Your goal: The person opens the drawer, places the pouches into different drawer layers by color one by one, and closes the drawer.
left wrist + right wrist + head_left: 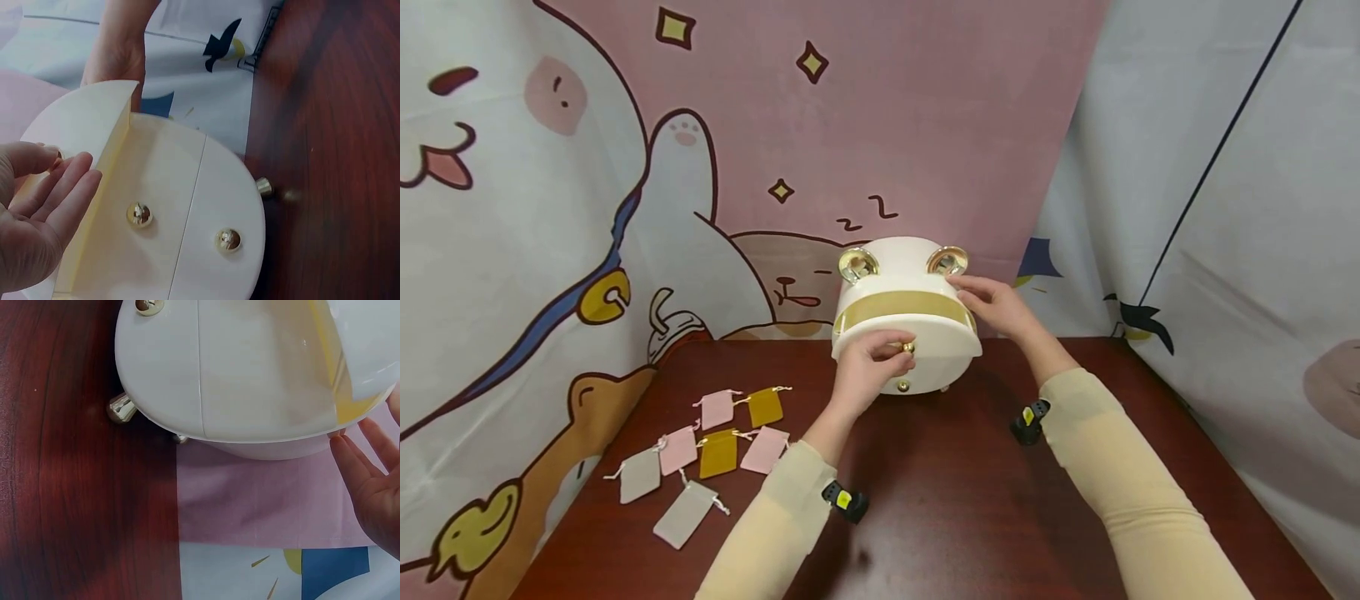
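A white rounded storage box (898,275) with two gold-rimmed round ears (858,264) stands on the table. Its top drawer (87,122) is pulled outward, past the fronts of the drawers below. With thumb and fingers, my left hand (867,371) pinches the gold knob (908,347) on that drawer. Two lower gold knobs (139,215) show in the left wrist view. My right hand (998,307) touches the box's right side below the right ear, fingers (351,464) extended along its edge. The drawer's inside shows only as a gold-coloured band (902,307).
Several small drawstring pouches lie on the left of the dark red table (970,517): pink (765,450), mustard (718,454) and grey (687,514). Cartoon-printed cloth (925,125) hangs behind and at both sides. Short gold feet (122,409) hold the box up.
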The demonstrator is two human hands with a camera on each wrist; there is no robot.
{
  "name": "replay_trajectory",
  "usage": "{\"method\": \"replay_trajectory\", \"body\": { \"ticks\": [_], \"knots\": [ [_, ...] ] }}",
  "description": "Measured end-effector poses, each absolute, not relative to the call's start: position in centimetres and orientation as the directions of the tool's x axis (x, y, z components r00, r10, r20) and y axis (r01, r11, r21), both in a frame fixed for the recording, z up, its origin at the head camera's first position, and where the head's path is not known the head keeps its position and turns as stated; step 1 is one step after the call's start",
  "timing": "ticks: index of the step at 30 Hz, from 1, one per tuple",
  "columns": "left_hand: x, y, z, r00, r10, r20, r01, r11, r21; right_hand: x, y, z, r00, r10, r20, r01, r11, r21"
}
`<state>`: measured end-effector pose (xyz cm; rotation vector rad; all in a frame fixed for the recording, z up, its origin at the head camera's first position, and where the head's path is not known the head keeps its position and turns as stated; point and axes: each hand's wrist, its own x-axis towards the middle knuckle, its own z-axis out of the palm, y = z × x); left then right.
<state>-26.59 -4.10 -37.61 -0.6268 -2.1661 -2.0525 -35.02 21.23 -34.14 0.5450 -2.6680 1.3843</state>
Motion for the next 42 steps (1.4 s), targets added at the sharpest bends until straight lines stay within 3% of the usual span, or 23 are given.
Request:
{"method": "replay_trajectory", "body": {
  "ticks": [19,42],
  "knots": [
    [-22.4,-4.6,-39.2,-0.842,0.212,0.496,0.507,-0.002,0.862,-35.0,21.2,-34.3,-0.929,-0.264,0.259,-0.365,0.54,-0.759],
    [-20.8,-5.2,-39.7,-0.835,0.283,0.471,0.479,-0.046,0.877,-35.2,21.3,-34.6,-0.923,-0.275,0.271,-0.38,0.53,-0.758]
  ]
}}
